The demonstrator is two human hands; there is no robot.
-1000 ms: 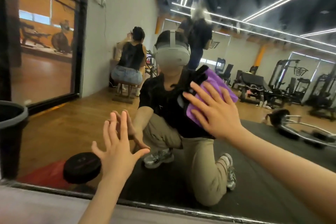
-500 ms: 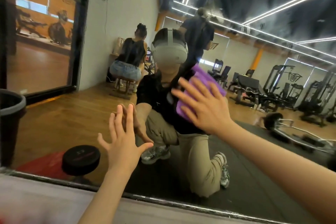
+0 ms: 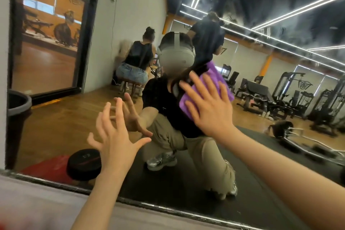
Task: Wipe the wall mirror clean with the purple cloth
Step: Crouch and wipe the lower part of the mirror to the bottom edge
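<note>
The wall mirror [image 3: 261, 15] fills most of the view and reflects a gym and a kneeling person with a headset. My right hand [image 3: 211, 106] lies flat on the purple cloth [image 3: 218, 78], pressing it against the glass near the middle. Part of the cloth shows above and left of my fingers. My left hand [image 3: 115, 136] is lower and to the left, fingers spread wide, fingertips at or close to the glass, holding nothing.
The mirror's dark bottom edge [image 3: 168, 209] runs above a pale ledge [image 3: 37, 201]. Streaks and smudges show on the upper right glass [image 3: 270, 30]. The reflection shows a round black weight [image 3: 84, 166], a dark bin [image 3: 16, 106], other people and gym machines.
My right hand has slid the cloth up and slightly left across the glass. My left hand has stayed near the glass, fingers spread wider.
</note>
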